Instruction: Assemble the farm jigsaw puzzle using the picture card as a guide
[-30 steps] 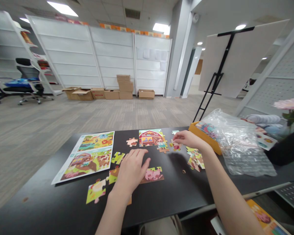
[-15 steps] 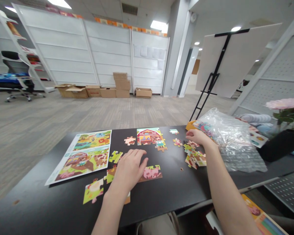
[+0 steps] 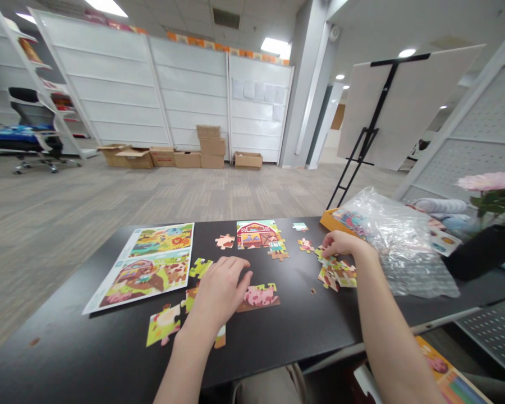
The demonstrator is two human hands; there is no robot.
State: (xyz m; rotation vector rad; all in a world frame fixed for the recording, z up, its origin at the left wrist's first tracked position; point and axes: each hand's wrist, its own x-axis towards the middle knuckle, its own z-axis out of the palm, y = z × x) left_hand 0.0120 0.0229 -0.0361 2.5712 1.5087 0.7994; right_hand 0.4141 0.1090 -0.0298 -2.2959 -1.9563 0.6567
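From the head view, I see someone at a black table (image 3: 286, 336) with puzzle pieces all round their hands. The right hand (image 3: 344, 244) reaches down to the heap of pieces (image 3: 337, 275), its fingertips bunched together at the far edge; I can't tell whether they grip one. The left hand (image 3: 224, 283) lies palm down, loosely curved, with the thumb apart from the fingers and nothing visible between them. It partly covers some pieces, its thumb just beside the joined pig section (image 3: 261, 295). The chicken piece (image 3: 162, 325) lies left of that wrist.

Farther off sits the barn section (image 3: 256, 234), between a cow piece (image 3: 224, 241) and a small pink-patterned piece (image 3: 306, 244). A printed picture sheet (image 3: 151, 251) lies to the left; to the right, a clear plastic bag (image 3: 416, 264) leans over a yellow box (image 3: 330, 218).
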